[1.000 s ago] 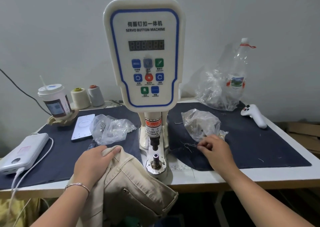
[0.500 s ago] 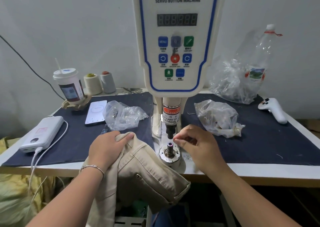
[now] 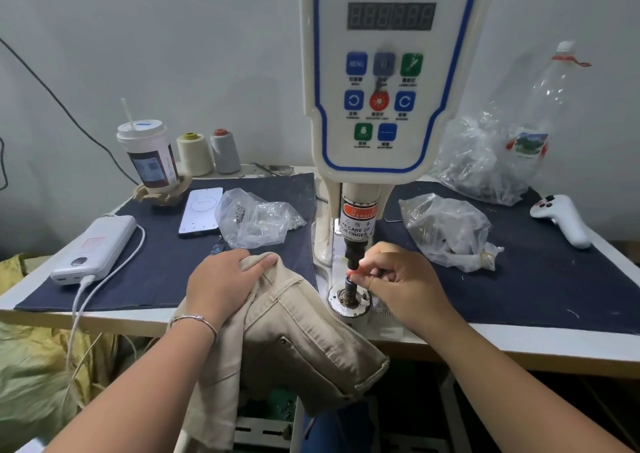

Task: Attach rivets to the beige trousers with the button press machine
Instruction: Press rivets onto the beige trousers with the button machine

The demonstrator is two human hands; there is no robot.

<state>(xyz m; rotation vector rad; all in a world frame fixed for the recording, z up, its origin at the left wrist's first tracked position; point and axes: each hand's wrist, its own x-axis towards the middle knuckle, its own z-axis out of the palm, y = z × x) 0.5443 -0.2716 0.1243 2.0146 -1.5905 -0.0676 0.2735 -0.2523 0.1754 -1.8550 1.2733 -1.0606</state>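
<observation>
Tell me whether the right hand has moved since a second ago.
Yes. The right hand left the plastic bag and went leftward to the machine's lower die.

The button press machine (image 3: 391, 71) reads "SERVO BUTTON MACHINE" across its top, with "MENU" on a blue button (image 3: 356, 63). Just above the right hand's fingers (image 3: 372, 272), the warning label (image 3: 358, 222) says "WARNING" and "TAKE CARE OF YOUR FINGER".

A plain grey-white wall (image 3: 173, 54) stood behind the white surface (image 3: 519, 343), which was covered by dark blue mats (image 3: 571, 296). A black cable (image 3: 62, 106) ran down the wall. Light was soft and even.
</observation>
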